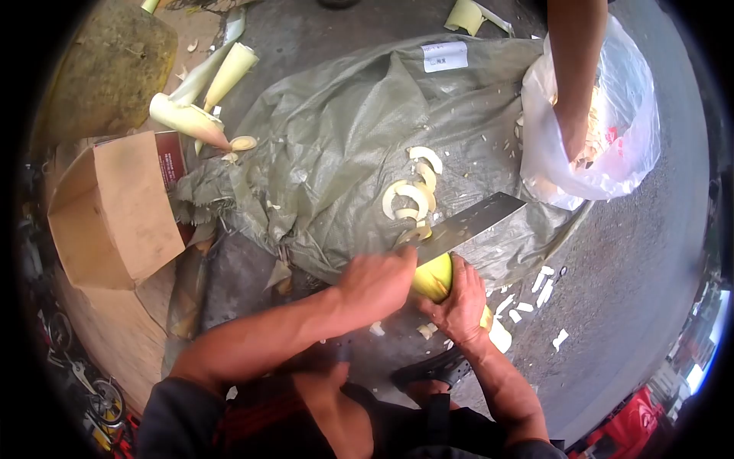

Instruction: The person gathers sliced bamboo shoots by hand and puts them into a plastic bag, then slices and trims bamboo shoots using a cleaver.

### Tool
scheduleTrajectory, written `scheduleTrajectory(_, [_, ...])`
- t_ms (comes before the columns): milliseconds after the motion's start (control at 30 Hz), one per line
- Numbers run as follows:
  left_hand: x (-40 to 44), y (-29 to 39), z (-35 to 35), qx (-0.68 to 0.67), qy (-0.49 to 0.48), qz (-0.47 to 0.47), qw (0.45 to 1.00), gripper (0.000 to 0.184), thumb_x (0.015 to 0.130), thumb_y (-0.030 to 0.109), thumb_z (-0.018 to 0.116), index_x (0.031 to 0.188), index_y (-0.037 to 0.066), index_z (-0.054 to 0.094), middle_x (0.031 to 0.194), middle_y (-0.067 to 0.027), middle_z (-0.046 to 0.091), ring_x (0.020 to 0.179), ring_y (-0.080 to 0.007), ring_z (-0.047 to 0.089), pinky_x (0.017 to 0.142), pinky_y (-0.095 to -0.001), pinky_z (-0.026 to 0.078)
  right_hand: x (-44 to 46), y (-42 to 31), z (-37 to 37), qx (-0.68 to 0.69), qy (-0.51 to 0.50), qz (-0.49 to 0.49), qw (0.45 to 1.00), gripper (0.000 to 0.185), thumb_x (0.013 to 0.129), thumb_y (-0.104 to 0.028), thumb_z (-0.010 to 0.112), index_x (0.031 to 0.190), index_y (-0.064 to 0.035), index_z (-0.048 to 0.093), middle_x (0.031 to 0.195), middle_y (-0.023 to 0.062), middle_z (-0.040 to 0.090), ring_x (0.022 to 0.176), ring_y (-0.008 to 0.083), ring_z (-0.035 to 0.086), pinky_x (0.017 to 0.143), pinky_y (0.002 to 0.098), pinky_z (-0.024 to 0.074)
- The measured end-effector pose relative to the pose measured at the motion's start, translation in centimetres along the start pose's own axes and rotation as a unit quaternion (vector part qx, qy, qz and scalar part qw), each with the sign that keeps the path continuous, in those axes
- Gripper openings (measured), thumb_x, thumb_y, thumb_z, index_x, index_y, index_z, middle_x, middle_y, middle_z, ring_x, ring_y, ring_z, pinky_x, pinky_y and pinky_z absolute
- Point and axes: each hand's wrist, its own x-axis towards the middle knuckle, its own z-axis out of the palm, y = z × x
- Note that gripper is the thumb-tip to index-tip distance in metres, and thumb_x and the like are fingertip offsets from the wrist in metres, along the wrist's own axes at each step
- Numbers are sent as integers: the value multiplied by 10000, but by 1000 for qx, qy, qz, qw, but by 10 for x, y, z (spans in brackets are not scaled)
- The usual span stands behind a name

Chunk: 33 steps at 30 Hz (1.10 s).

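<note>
My left hand point(376, 283) is wrapped round the handle of a wide cleaver point(474, 224), whose blade points up and to the right. The blade lies across the upper end of a yellow-green stalk point(434, 277), and part of the cut is hidden behind it. My right hand point(457, 300) grips that stalk from the right, its fingers bent over the side. Just above the blade, pale curved slices point(405, 200) are on a grey-green plastic sheet point(344, 130).
Another person's hand point(569, 136) reaches into a clear plastic bag point(638, 130) of pale pieces. An open cardboard box point(138, 206) stands left, below peeled shoots point(187, 118). White scraps point(544, 293) dot the ground at right. A dark shoe point(436, 369) is below my hands.
</note>
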Motion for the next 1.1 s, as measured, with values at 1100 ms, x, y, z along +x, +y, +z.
scheduleTrajectory(1100, [6, -38, -27, 15, 78, -105, 991, 251, 875, 134, 554, 1053, -32, 618, 793, -299, 673, 756, -500, 654, 735, -597, 500, 27, 19, -58, -102, 2, 66, 993, 900, 619, -284, 903, 1344, -28, 435, 1139, 183, 529, 1081, 385, 531, 897, 488, 461])
